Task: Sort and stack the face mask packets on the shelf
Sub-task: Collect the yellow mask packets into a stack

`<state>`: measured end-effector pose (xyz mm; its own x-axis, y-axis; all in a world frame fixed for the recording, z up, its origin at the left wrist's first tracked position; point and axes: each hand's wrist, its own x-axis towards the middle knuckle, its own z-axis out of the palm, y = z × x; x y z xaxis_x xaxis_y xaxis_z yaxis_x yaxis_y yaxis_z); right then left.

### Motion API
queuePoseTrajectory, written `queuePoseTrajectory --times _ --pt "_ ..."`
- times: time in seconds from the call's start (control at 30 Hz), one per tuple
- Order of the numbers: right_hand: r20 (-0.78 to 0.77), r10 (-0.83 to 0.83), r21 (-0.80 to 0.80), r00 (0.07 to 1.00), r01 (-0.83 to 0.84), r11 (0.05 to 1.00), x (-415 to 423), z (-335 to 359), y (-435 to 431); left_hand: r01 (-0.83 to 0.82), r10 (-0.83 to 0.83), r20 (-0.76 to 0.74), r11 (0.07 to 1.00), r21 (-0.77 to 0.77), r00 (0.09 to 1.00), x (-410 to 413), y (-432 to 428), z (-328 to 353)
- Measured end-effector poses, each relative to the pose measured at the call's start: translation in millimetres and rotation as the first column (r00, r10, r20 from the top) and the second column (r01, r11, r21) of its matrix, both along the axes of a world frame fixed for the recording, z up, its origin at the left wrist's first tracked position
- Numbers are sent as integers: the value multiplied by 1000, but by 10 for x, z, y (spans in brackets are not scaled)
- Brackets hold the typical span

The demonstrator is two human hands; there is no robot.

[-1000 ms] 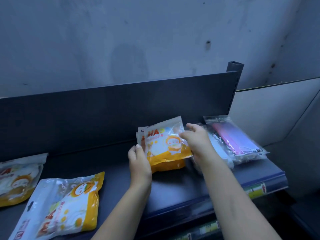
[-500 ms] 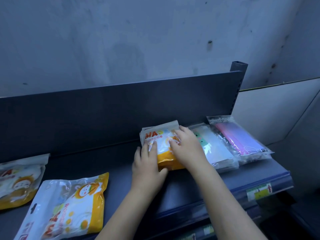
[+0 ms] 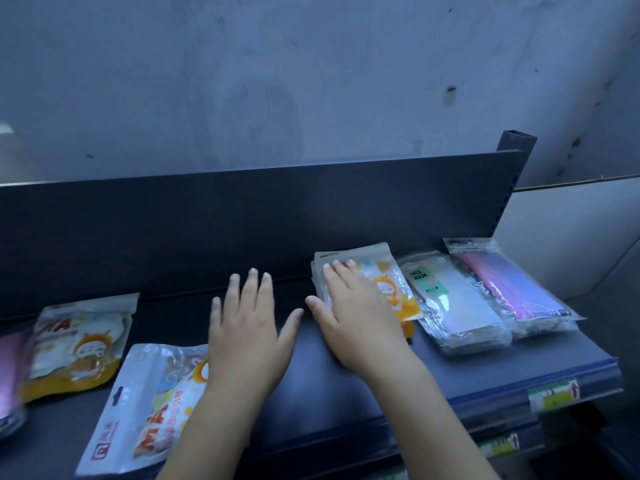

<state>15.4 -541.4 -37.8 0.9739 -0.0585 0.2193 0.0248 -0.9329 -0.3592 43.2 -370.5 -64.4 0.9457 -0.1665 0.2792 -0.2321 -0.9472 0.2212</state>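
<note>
Right hand (image 3: 360,317) lies flat, fingers spread, on the orange packet stack (image 3: 391,282) at the back of the shelf (image 3: 346,386). Left hand (image 3: 249,327) hovers open, gripping nothing, above a loose packet (image 3: 152,407) near the front edge.

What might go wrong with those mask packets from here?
The glossy orange-and-white packet stack under the right hand might slide apart once released. The loose orange-and-white packet nearest the shelf's front edge could get knocked off if the open left hand reaches for it carelessly.
</note>
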Motion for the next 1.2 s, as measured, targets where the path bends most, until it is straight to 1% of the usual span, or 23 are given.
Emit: queuePoseTrajectory --times 0.23,0.5,0.67,0.8,1.03,1.13,1.2 --pt "-82 142 -58 986 -147 987 98 -51 727 -121 122 -85 992 23 989 -18 742 39" --pt "-196 292 2 936 -297 955 195 -186 1623 -252 248 -109 967 -29 963 28 1704 -79" --pt "-325 328 5 887 -345 939 257 -232 2083 -335 329 -141 942 -18 934 105 2275 -119" --pt "-353 297 -6 887 -320 947 369 -226 2391 -364 358 -152 931 -13 921 131 2697 -145" --pt "-403 201 -79 893 -253 964 558 -323 2726 -397 377 -167 912 -105 911 166 3253 -198" --pt "-393 179 -26 902 -206 978 623 -293 2764 -410 388 -172 905 -116 905 165 3406 -234" --pt "-424 156 24 892 -161 987 671 -249 2744 -399 377 -188 912 -93 907 186 3441 -231"
